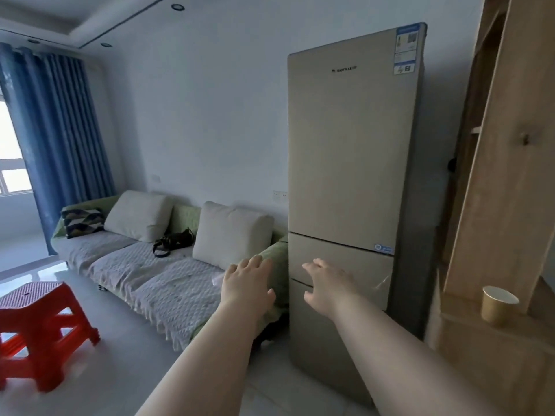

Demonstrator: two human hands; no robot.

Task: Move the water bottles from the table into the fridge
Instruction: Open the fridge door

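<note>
both hands reach forward, fingers spread, holding nothing: left hand (247,283) before the sofa (144,265) end, right hand (327,285) near the closed fridge (345,145) lower doors. no water bottle or table is in view. risk: opening a lower drawer, likely too shallow for bottles. a faint clear shape beside the left hand is unreadable.

The head-worn camera (wide-angle, straight lines bowed) looks forward and slightly down, near the tall beige three-door fridge (345,145) at right, with the grey-covered sofa (135,265) farther left.
</note>
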